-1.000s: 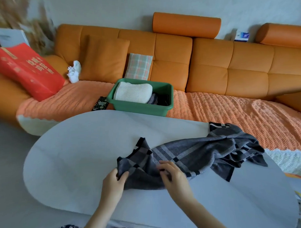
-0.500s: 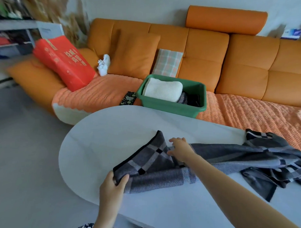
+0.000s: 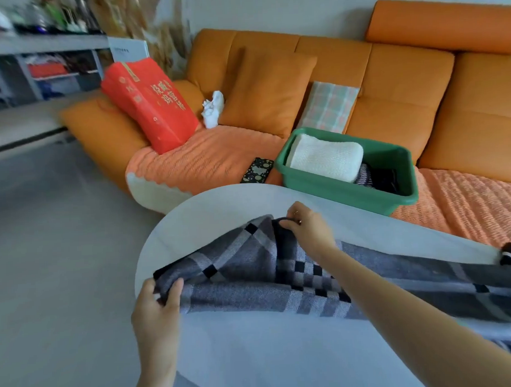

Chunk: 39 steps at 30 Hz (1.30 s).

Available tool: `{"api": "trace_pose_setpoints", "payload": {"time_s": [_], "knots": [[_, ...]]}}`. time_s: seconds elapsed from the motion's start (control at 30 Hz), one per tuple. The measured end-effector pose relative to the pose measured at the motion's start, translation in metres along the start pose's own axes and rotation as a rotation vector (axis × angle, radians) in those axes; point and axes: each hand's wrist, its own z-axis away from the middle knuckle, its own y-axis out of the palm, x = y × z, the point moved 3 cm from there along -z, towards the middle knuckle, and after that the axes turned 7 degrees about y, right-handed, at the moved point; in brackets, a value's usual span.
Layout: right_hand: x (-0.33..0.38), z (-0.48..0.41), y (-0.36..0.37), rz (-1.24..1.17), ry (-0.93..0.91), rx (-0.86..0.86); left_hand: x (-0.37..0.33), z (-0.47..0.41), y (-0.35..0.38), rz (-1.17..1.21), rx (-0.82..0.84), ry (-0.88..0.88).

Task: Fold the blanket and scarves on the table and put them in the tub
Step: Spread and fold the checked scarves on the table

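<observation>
the grey checked scarf [image 3: 251, 283] lay across the white surface [image 3: 220, 206], its length trailing off to the right past the frame edge. the left hand [image 3: 158, 304] pinched the near corner of its short end, thumb on top and fingers curled beneath, while the right hand [image 3: 307, 230] pinched the far corner, fingers closed on the hem. holding both corners of one end apart seemed meant to pull that edge taut and square, so the cloth could be laid flat before being doubled over. the green tub [image 3: 329, 189] sat on the orange sofa [image 3: 389, 81] just behind the surface, likely kept close so each folded piece could go straight in. a folded cream blanket [image 3: 325, 157] already filled its left side, with dark striped cloth [image 3: 363, 175] beside it. this scarf looked unfolded, so folding was the step in hand.
</observation>
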Motion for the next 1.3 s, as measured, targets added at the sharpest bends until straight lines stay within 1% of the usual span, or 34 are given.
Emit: {"api": "trace_pose_setpoints", "payload": {"time_s": [0.13, 0.27, 0.33, 0.37, 0.43, 0.5, 0.57, 0.7, 0.77, 0.87, 0.97, 1.07, 1.13, 1.23, 1.3], "knots": [[0.032, -0.034, 0.024, -0.017, -0.043, -0.071, 0.011, -0.038, -0.015, -0.003, -0.142, 0.034], [0.061, -0.065, 0.048, -0.053, -0.095, -0.120, 0.028, -0.075, -0.022, 0.000, -0.256, -0.004], [0.069, -0.080, 0.059, -0.073, -0.104, -0.153, 0.035, -0.090, -0.021, -0.013, -0.290, -0.015], [0.069, -0.087, 0.067, -0.050, -0.101, -0.154, 0.040, -0.095, -0.020, -0.026, -0.280, -0.026], [0.058, -0.098, 0.084, 0.071, -0.062, -0.093, 0.051, -0.099, -0.015, -0.033, -0.220, -0.078], [0.042, -0.104, 0.101, 0.171, -0.003, 0.005, 0.063, -0.104, -0.016, 0.016, -0.179, -0.157], [0.032, -0.106, 0.108, 0.184, 0.032, 0.046, 0.069, -0.109, -0.019, 0.068, -0.158, -0.207], [0.037, -0.113, 0.112, 0.212, 0.016, 0.123, 0.074, -0.116, -0.020, 0.129, -0.105, -0.235], [0.046, -0.116, 0.115, 0.157, 0.037, 0.199, 0.072, -0.115, -0.018, 0.144, -0.112, -0.227], [0.067, -0.124, 0.127, -0.002, 0.085, 0.317, 0.068, -0.115, -0.013, 0.122, -0.106, -0.198], [0.087, -0.130, 0.145, 0.014, 0.064, 0.386, 0.069, -0.114, -0.010, 0.074, -0.105, -0.170], [0.097, -0.134, 0.158, 0.006, 0.026, 0.349, 0.070, -0.116, -0.011, 0.045, -0.133, -0.158], [0.100, -0.139, 0.158, -0.041, -0.017, 0.254, 0.066, -0.116, -0.014, 0.022, -0.170, -0.126], [0.109, -0.145, 0.143, -0.250, -0.090, 0.096, 0.060, -0.117, -0.016, 0.041, -0.226, -0.088], [0.110, -0.149, 0.138, -0.355, -0.098, 0.036, 0.061, -0.118, -0.016, 0.043, -0.241, -0.084]]}}
